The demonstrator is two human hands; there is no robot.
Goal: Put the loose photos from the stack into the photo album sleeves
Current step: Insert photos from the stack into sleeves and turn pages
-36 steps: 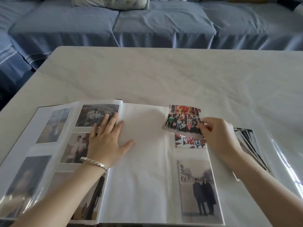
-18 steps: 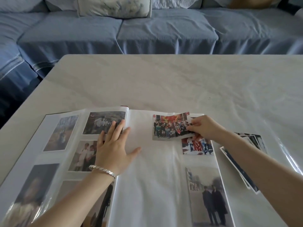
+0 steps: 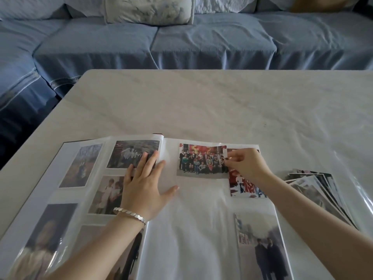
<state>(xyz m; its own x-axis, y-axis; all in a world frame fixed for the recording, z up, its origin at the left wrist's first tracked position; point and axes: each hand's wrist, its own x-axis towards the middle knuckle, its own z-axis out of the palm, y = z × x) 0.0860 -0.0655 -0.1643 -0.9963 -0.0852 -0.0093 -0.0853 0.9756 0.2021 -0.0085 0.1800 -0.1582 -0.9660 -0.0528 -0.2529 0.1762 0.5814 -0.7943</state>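
Observation:
The photo album [image 3: 193,223] lies open on the table, its left page filled with several photos. My left hand [image 3: 144,186] rests flat with spread fingers across the album's centre fold. My right hand [image 3: 245,164] pinches the right edge of a group photo [image 3: 201,160], which lies at the top of the right page. Under that hand a red-toned photo [image 3: 245,188] sits on the same page, and a photo of two people in dark coats [image 3: 262,247] lies lower down. The fanned stack of loose photos [image 3: 319,190] lies on the table right of the album.
The white marble-patterned table [image 3: 222,106] stretches away beyond the album. A shiny clear plastic sheet [image 3: 363,199] lies at the right edge by the stack. A blue sofa [image 3: 181,41] with a patterned cushion [image 3: 149,9] stands behind the table.
My right hand has carried the group photo left and up the right page, and it now lies flatter near the page's top edge. My left hand has stayed on the fold.

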